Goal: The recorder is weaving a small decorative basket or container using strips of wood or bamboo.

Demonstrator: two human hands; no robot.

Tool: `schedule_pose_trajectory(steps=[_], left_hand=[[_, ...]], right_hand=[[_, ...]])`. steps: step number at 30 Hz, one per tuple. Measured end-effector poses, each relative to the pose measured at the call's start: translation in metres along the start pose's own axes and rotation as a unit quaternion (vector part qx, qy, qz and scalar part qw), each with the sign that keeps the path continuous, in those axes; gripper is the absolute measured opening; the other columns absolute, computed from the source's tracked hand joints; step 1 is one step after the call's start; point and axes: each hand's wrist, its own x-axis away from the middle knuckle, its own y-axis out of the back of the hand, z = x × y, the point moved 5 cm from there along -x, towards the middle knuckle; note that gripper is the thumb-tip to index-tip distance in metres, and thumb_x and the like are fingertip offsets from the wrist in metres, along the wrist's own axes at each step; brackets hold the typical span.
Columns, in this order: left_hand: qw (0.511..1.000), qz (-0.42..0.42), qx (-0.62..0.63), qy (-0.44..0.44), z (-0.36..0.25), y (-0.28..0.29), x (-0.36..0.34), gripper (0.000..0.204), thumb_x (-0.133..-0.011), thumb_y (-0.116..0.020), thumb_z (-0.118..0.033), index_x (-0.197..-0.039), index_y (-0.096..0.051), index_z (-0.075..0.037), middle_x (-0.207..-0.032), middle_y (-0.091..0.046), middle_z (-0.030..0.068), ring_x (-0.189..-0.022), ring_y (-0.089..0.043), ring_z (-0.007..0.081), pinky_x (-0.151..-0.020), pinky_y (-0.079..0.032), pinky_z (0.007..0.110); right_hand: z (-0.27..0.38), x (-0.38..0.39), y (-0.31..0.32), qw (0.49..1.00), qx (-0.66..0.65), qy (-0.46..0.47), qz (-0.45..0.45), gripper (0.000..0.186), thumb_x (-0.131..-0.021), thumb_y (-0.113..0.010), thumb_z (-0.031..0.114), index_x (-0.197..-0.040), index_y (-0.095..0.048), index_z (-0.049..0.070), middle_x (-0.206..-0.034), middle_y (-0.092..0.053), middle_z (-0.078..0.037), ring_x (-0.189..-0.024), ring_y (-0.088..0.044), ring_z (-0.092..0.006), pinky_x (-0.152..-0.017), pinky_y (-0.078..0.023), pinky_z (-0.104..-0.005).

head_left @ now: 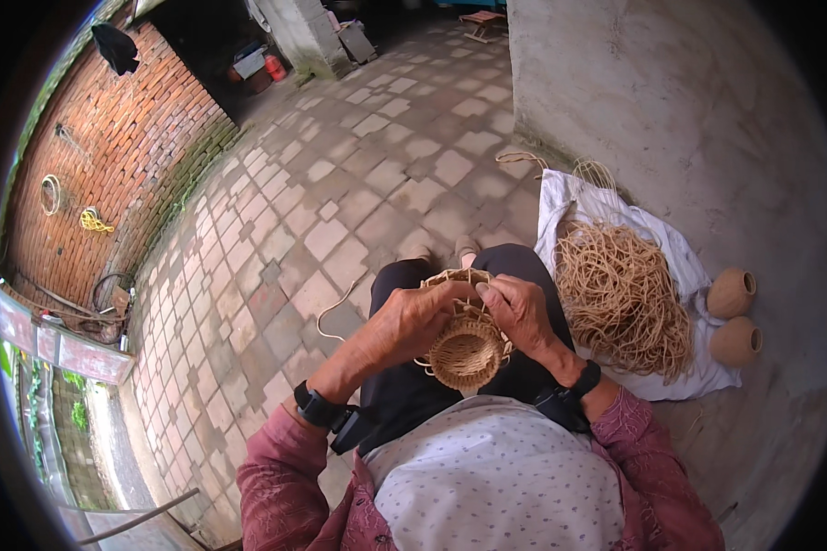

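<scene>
On my lap, between my knees, sits a small woven basket (pixel 466 356) of tan cord, its round hollow facing up. My left hand (pixel 420 320) is closed at the left of its far rim, thumb and fingers pinched together. Just to the right, my right hand (pixel 516 310) pinches the same rim, with the two hands almost meeting. Open loops of cord show along the far edge. A loose cord end (pixel 333 317) curls out to the left past my left hand. What lies under the fingers is hidden.
A heap of tan cord (pixel 620 298) lies on a white cloth (pixel 560 207) to my right. Two round woven pots (pixel 731 292) stand beside it, near a grey wall (pixel 671 110). Paving tiles (pixel 326 230) spread ahead and left, toward a brick wall (pixel 101 156).
</scene>
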Motion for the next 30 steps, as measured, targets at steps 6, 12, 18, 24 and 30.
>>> schedule_pose_trajectory(steps=[6,12,18,24,30], left_hand=[[0.908,-0.165,0.363,0.133,0.045,0.0,0.033,0.021,-0.084,-0.054,0.008,-0.1,-0.054,-0.005,-0.084,-0.057,0.0006,-0.078,-0.053,0.007,-0.067,-0.045,0.023],[0.983,-0.095,0.088,0.132,0.022,0.024,0.026,0.021,-0.08,-0.062,-0.004,-0.101,-0.064,-0.003,-0.083,-0.061,0.0056,-0.07,-0.057,0.014,-0.062,-0.047,0.028],[0.998,-0.044,-0.016,0.052,0.007,0.008,0.002,0.018,-0.079,-0.067,-0.005,-0.097,-0.064,-0.005,-0.078,-0.064,0.0072,-0.062,-0.059,0.0171,-0.056,-0.047,0.03],[0.997,-0.056,-0.018,0.041,0.002,0.004,-0.007,0.016,-0.078,-0.063,0.002,-0.093,-0.062,-0.004,-0.074,-0.064,0.0045,-0.061,-0.06,0.014,-0.056,-0.047,0.027],[0.964,-0.109,0.117,0.213,0.025,-0.002,0.024,0.01,-0.081,-0.061,-0.002,-0.089,-0.061,0.004,-0.074,-0.063,0.0047,-0.065,-0.06,0.0096,-0.06,-0.049,0.024]], right_hand=[[-0.005,-0.001,0.004,0.999,-0.042,-0.029,0.018,0.033,-0.094,-0.058,0.028,-0.075,-0.062,0.001,-0.068,-0.057,-0.016,-0.064,-0.059,-0.0352,-0.057,-0.044,-0.0408],[-0.007,-0.003,0.001,0.999,-0.039,-0.036,0.005,0.032,-0.094,-0.059,0.027,-0.075,-0.063,0.001,-0.069,-0.058,-0.016,-0.064,-0.06,-0.0345,-0.056,-0.045,-0.0391],[-0.006,-0.002,-0.002,0.999,-0.033,-0.029,0.013,0.033,-0.093,-0.06,0.028,-0.075,-0.064,0.001,-0.069,-0.058,-0.016,-0.064,-0.06,-0.0343,-0.056,-0.045,-0.0389],[-0.008,-0.002,0.001,0.998,-0.05,-0.037,0.02,0.033,-0.093,-0.06,0.028,-0.074,-0.062,0.0,-0.068,-0.056,-0.016,-0.061,-0.058,-0.0334,-0.056,-0.044,-0.0383],[-0.01,-0.001,0.004,0.993,-0.088,-0.061,0.047,0.036,-0.092,-0.061,0.027,-0.072,-0.058,-0.002,-0.065,-0.053,-0.016,-0.059,-0.055,-0.0325,-0.056,-0.043,-0.038]])
